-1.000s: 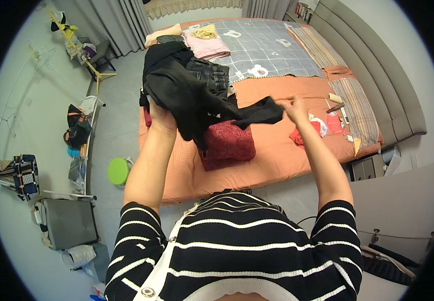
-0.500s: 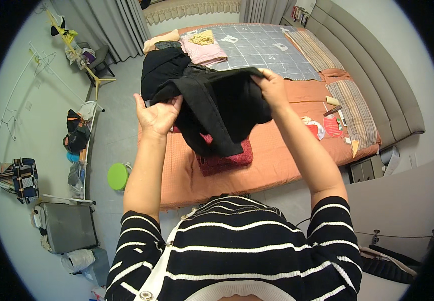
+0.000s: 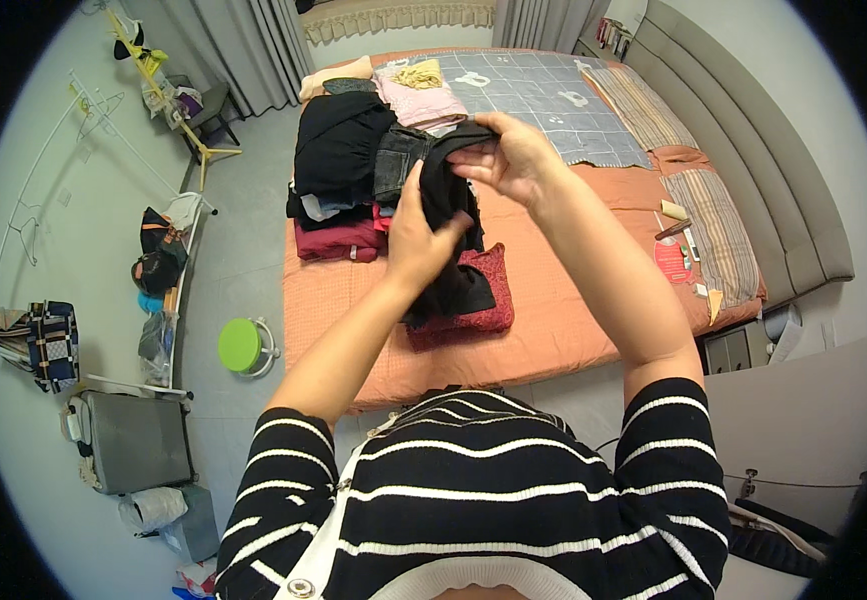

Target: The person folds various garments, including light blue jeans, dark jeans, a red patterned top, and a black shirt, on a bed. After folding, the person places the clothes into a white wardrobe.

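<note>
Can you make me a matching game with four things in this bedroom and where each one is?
Things:
1. black garment
2. dark red folded cloth
3. green round stool
4. grey suitcase

Places:
A. on the floor by the wall, at the lower left of the picture
B. on the floor next to the orange bed
C. held up between the left hand and the right hand
D. lying on the orange sheet, under the held garment

Pairs: 1-C, 2-D, 3-B, 4-A
</note>
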Demonstrator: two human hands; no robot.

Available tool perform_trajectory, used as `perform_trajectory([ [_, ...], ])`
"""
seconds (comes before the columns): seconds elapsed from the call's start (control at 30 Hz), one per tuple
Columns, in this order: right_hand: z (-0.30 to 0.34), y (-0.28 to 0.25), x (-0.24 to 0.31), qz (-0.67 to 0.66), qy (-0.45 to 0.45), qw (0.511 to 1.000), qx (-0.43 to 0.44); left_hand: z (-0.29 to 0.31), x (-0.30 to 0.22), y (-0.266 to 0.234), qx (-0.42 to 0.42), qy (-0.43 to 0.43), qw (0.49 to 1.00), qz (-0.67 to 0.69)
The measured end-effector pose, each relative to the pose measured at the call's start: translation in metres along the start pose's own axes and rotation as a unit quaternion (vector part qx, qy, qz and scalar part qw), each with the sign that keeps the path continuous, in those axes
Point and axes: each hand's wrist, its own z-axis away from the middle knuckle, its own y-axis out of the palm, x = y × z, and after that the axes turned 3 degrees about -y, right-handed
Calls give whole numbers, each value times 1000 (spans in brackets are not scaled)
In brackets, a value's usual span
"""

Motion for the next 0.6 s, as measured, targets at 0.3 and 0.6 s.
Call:
perform_trajectory([
  [0.3,-4,-8,78,192,-359,913,-26,-159,-14,-91,80,-150,942,290],
  [0.6,11,17,109,175,-363,915,36,-215,-68,-116,164,-308,889,297],
])
